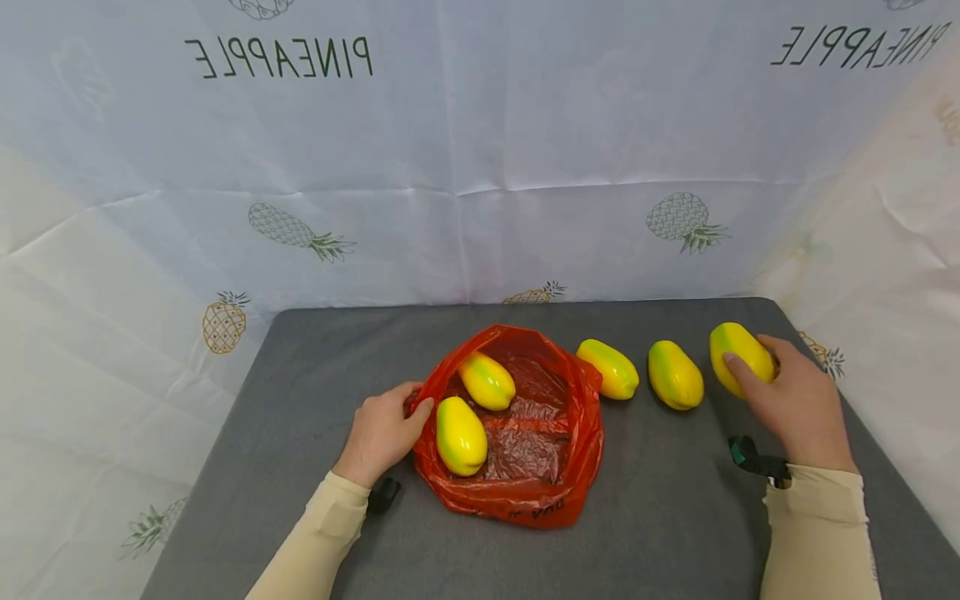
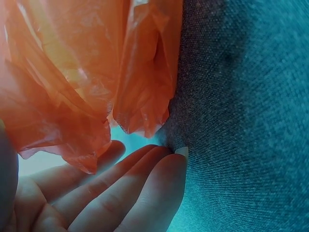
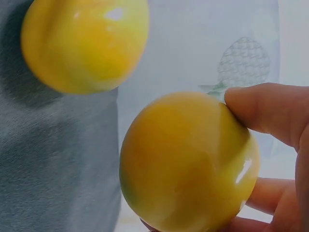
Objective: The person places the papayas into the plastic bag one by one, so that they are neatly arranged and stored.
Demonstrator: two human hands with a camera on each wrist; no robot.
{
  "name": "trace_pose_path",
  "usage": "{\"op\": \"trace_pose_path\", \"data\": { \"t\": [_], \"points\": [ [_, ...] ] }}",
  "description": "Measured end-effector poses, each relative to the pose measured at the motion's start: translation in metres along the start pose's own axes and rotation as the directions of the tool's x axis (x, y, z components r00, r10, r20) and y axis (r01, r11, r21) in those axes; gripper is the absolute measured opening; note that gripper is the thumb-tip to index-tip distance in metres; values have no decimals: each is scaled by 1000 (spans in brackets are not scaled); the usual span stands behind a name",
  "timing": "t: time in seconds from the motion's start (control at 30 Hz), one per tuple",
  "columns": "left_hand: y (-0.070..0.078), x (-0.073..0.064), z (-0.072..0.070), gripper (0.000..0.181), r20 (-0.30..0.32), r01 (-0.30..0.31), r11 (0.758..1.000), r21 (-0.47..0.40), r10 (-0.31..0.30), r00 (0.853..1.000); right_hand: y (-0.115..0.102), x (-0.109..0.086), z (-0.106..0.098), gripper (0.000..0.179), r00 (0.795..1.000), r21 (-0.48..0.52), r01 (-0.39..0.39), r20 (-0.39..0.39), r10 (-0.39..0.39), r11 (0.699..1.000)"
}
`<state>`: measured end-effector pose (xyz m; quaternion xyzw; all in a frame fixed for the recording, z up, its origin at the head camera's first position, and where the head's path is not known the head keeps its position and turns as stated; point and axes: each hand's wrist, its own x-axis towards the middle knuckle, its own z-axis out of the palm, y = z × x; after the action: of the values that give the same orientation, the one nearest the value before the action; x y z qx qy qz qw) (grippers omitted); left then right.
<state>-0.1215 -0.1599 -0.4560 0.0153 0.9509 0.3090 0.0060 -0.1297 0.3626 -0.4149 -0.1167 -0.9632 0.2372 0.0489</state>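
On the dark table a red plastic bag (image 1: 525, 433) stands with its mouth wide, and two yellow-green papayas lie inside it, a rear papaya (image 1: 487, 382) and a front papaya (image 1: 461, 437). My left hand (image 1: 382, 429) is at the bag's left rim. In the left wrist view its fingers (image 2: 111, 200) stretch loosely beside the hanging red plastic, with the thumb mostly out of frame. Over the table's right side, my right hand (image 1: 798, 400) grips another papaya (image 1: 738, 358) between thumb and fingers. In the right wrist view that papaya appears end-on.
Two more papayas lie right of the bag: one papaya (image 1: 609, 369) beside its rim, another papaya (image 1: 675, 375) nearer my right hand. A grey cloth covers the table (image 1: 645, 517). Behind it hangs a white curtain (image 1: 465, 242) with pineapple prints.
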Motion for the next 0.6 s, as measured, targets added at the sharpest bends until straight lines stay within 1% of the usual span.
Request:
{"op": "trace_pose_path", "data": {
  "t": [0.27, 0.4, 0.6],
  "points": [
    [1, 0, 0, 39, 3, 5, 1000, 1, -5, 1000, -15, -4, -6, 87, 999, 5, 34, 5, -35, 999],
    [1, 0, -1, 39, 4, 7, 1000, -1, -7, 1000, -26, -6, -5, 87, 999, 5, 52, 15, -52, 999],
    [2, 1, -2, 40, 14, 13, 1000, -1, -13, 1000, -43, -13, -2, 85, 994, 18, 105, 13, -105, 994]
  ]
}}
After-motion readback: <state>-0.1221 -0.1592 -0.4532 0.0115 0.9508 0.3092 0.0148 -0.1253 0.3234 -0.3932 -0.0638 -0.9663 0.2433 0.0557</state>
